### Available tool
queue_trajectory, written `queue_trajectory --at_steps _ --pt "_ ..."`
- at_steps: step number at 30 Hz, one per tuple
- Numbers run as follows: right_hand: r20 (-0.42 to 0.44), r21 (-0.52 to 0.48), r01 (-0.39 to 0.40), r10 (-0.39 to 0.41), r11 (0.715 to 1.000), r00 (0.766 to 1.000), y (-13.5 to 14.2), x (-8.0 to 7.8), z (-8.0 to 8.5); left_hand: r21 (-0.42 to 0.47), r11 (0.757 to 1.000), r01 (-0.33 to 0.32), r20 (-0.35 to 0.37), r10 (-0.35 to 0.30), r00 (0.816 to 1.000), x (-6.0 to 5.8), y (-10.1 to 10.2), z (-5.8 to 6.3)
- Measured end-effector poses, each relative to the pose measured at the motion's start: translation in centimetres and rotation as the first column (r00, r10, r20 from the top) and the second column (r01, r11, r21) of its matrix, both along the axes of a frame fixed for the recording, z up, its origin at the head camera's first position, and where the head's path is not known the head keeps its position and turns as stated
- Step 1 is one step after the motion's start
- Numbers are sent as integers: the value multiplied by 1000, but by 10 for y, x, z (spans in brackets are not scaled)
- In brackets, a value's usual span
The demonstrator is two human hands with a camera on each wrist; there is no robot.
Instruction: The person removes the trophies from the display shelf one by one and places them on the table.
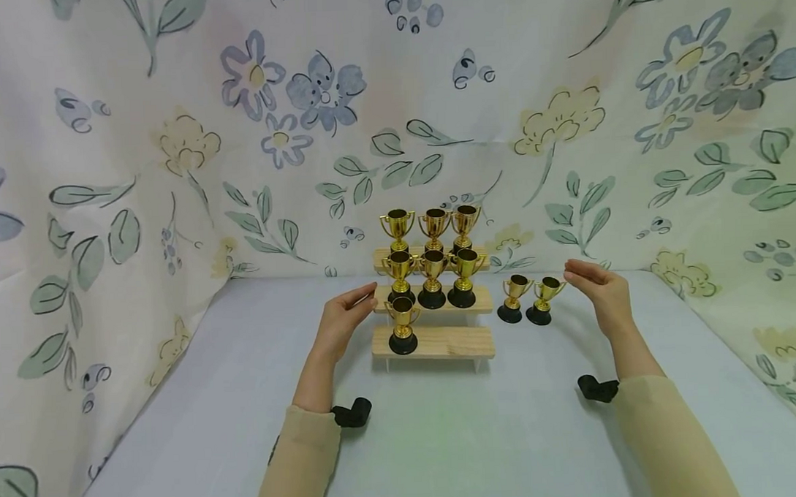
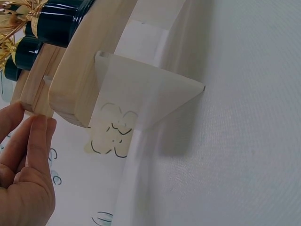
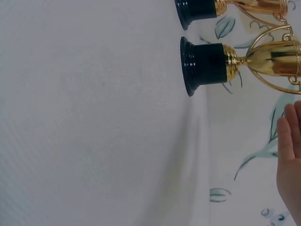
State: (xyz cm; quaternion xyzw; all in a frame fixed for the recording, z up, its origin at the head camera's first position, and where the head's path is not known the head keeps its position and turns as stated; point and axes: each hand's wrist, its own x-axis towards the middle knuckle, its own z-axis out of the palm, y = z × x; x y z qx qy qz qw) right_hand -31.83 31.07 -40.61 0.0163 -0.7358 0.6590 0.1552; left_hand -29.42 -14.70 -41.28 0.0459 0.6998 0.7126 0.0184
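Note:
A three-tier wooden display stand (image 1: 450,342) carries small gold trophy cups on black bases. Three trophies (image 1: 433,269) stand on the middle tier, three (image 1: 433,225) on the top tier, and one trophy (image 1: 403,325) at the left end of the bottom tier. With thumb and fingertips, my left hand (image 1: 344,316) pinches the left end of the middle shelf (image 2: 35,94). Two more trophies stand upright on the table right of the stand. My right hand (image 1: 600,289), fingers extended and holding nothing, is beside the nearer of these, the right-hand trophy (image 3: 204,63).
The stand rests on pale see-through supports (image 2: 141,89) on a white table (image 1: 444,437). A flower-printed cloth (image 1: 394,131) hangs behind and along both sides. Black wrist devices (image 1: 354,413) sit at both sleeve cuffs.

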Motion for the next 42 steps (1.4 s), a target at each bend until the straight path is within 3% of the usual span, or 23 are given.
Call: queue_trajectory --at_steps 5,14,21,27,32,36,42 --pt "-85 -234 39 -61 972 995 -8 6 9 5 1000 0 1 0 1000 -1 1 0" --pt "-179 -439 40 -131 898 975 -31 10 22 6 1000 -1 8 1 1000 -1 1 1" --pt "-290 -454 -50 -95 890 952 -53 22 35 14 1000 0 11 0 1000 -1 2 1" --pt "-384 -426 -175 -2 888 923 -75 35 49 -3 1000 -13 15 13 1000 -2 1 -1" --pt "-471 -414 -315 96 854 877 -93 47 62 -7 1000 -9 6 9 1000 -2 1 -1" --pt "-522 -406 -421 172 811 835 -106 56 70 1 1000 -8 10 8 1000 -3 1 -2" --pt "-528 -361 -510 280 781 802 -125 67 74 -2 1000 -7 6 7 1000 -3 1 -2"
